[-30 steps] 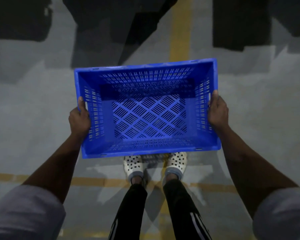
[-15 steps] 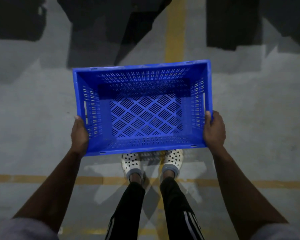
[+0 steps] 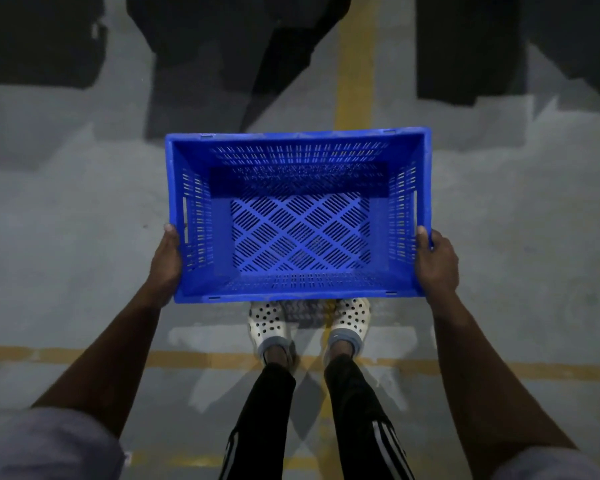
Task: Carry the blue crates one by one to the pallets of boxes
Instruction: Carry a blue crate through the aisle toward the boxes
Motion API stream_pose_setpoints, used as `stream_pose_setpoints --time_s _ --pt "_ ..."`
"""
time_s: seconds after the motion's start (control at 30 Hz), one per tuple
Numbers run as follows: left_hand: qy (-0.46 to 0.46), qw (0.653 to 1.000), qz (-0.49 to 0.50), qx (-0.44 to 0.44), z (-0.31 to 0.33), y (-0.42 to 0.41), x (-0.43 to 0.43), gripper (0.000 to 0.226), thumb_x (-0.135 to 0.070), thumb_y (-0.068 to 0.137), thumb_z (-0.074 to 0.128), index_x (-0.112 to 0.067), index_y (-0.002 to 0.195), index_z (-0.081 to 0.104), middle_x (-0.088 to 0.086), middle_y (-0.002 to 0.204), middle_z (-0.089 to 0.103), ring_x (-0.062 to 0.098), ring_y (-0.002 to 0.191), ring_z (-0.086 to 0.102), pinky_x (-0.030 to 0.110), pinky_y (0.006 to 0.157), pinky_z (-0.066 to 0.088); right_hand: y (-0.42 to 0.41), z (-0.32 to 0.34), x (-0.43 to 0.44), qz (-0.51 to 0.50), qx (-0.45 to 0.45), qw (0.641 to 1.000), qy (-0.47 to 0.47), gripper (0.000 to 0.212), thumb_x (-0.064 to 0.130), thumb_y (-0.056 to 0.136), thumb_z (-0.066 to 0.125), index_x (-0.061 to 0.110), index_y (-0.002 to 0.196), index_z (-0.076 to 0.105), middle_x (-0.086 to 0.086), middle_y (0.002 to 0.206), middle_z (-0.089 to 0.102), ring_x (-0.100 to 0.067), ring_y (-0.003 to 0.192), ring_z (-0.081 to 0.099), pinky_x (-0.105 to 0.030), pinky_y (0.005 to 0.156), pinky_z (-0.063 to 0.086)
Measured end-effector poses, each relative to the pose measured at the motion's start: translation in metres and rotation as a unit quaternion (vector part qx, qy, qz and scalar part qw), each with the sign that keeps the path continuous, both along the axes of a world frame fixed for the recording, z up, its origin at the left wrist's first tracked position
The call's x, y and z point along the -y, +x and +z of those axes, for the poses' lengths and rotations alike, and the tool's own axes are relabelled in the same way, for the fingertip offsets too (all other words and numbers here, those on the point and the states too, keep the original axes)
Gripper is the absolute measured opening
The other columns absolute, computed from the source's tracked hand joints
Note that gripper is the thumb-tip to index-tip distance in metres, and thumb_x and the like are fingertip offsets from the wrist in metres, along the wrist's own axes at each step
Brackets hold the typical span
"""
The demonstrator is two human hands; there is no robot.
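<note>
An empty blue crate [image 3: 298, 157] with slotted walls and a lattice bottom is held level in front of me, above my feet. My left hand [image 3: 165, 261] grips its left side wall near the near corner. My right hand [image 3: 437, 261] grips the right side wall at the matching spot. Both thumbs lie on the rim. No pallets or boxes can be made out in this view.
Grey concrete floor with yellow painted lines [image 3: 355, 64], one running ahead and one crossing under my feet. Dark shapes and shadows [image 3: 222, 46] lie across the floor ahead. My white dotted shoes [image 3: 267, 323] stand just behind the crate.
Both hands have slid back along the crate's side walls from the middle handles toward the near corners. The crate sits slightly farther forward.
</note>
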State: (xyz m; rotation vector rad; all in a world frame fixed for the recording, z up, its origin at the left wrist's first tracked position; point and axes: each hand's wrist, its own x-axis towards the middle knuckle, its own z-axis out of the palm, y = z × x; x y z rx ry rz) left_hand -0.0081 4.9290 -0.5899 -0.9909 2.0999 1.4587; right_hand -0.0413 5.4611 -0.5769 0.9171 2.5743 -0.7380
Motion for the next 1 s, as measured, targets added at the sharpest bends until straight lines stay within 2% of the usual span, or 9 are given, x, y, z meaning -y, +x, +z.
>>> stream_pose_setpoints --time_s 0.1,0.2,0.33,0.5,0.57,0.67,0.77,0.87,1.0 --pt "-0.081 0.995 0.001 0.050 -0.003 0.019 0.005 0.089 -0.100 0.099 0.033 -0.029 0.140 0.068 0.005 0.136 0.078 0.033 0.123 0.076 0.061 0.109 0.060 0.005 0.025 0.006 0.009 0.052 0.998 0.035 0.069 0.063 0.114 0.037 0.016 0.165 0.046 -0.018 0.156 0.053 -0.041 0.148 0.045 -0.065 0.113 0.041" --pt "-0.133 0.988 0.006 0.081 0.023 0.046 -0.013 0.101 -0.099 0.099 0.032 -0.014 0.136 0.072 0.016 0.128 0.080 0.038 0.120 0.075 0.054 0.104 0.060 0.021 0.072 0.030 0.015 0.050 0.998 0.029 0.074 0.058 0.114 0.042 0.006 0.166 0.038 -0.022 0.161 0.046 -0.041 0.151 0.036 -0.067 0.116 0.035" --pt "-0.097 0.989 0.009 0.109 0.134 0.068 -0.083 0.075 -0.071 0.115 0.046 -0.006 0.147 0.067 0.031 0.141 0.070 0.048 0.132 0.067 0.055 0.112 0.052 0.050 0.147 0.046 0.055 0.054 0.997 -0.013 0.074 0.062 0.112 0.043 0.003 0.156 0.049 -0.027 0.153 0.051 -0.045 0.144 0.041 -0.064 0.112 0.041" --pt "-0.012 0.997 -0.014 0.079 0.230 0.094 -0.133 0.106 -0.106 0.091 0.027 -0.015 0.115 0.077 0.018 0.111 0.079 0.039 0.104 0.075 0.057 0.090 0.058 0.063 0.251 0.048 0.148 0.023 0.986 -0.067 0.095 0.083 0.104 0.021 0.010 0.152 0.059 -0.023 0.145 0.060 -0.043 0.138 0.048 -0.057 0.111 0.046" --pt "0.020 0.997 -0.010 0.071 0.279 0.097 -0.149 0.097 -0.107 0.086 0.032 -0.023 0.097 0.079 0.010 0.099 0.082 0.033 0.095 0.078 0.054 0.089 0.061 0.059 0.292 0.046 0.199 -0.010 0.976 -0.091 0.089 0.077 0.107 0.024 0.010 0.152 0.061 -0.021 0.146 0.061 -0.042 0.139 0.049 -0.055 0.113 0.046" --pt "0.036 0.998 -0.007 0.050 0.337 0.107 -0.161 0.073 -0.088 0.102 0.045 -0.026 0.100 0.083 0.005 0.096 0.085 0.024 0.087 0.078 0.042 0.079 0.055 0.052 0.346 0.049 0.269 -0.062 0.956 -0.100 0.069 0.069 0.112 0.036 0.015 0.138 0.072 -0.014 0.133 0.071 -0.038 0.128 0.058 -0.049 0.106 0.051" --pt "0.032 0.999 0.022 0.014 0.382 0.122 -0.169 0.047 -0.062 0.116 0.057 -0.023 0.106 0.083 0.008 0.096 0.086 0.019 0.079 0.076 0.033 0.071 0.053 0.045 0.379 0.058 0.342 -0.083 0.930 -0.108 0.064 0.072 0.112 0.038 0.023 0.126 0.077 -0.005 0.121 0.075 -0.031 0.117 0.066 -0.046 0.095 0.056" --pt "0.042 0.997 0.060 -0.009 0.412 0.144 -0.174 0.035 -0.044 0.117 0.063 -0.014 0.113 0.081 0.014 0.097 0.084 0.018 0.072 0.071 0.023 0.058 0.051 0.048 0.406 0.078 0.429 -0.079 0.891 -0.125 0.058 0.064 0.113 0.046 0.018 0.125 0.079 -0.003 0.118 0.078 -0.026 0.108 0.070 -0.044 0.089 0.057" --pt "0.053 0.989 0.135 -0.034 0.434 0.192 -0.170 0.023 -0.027 0.116 0.066 -0.010 0.111 0.080 0.014 0.091 0.082 0.014 0.063 0.070 0.022 0.057 0.050 0.066 0.442 0.118 0.511 -0.049 0.841 -0.170 0.051 0.054 0.113 0.055 0.012 0.133 0.077 -0.006 0.126 0.078 -0.024 0.109 0.073 -0.043 0.090 0.059"
